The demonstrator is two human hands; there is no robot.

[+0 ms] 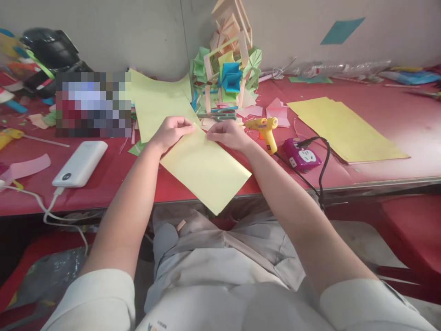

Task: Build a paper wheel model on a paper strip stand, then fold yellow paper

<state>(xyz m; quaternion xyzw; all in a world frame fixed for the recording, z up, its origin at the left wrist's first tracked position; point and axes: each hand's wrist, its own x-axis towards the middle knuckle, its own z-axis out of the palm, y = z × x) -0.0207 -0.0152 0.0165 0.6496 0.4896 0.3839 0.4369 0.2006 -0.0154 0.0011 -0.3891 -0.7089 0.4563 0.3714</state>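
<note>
At the frame's centre, left hand [174,132] and right hand [228,133] pinch the yellow sheet [206,170], its length slanting below them toward lower right.

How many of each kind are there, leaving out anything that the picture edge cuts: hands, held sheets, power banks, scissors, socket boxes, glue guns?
Left hand and right hand: 2
Held sheet: 1
Power bank: 1
Scissors: 1
Purple socket box: 1
Yellow glue gun: 1
Total: 7
</note>
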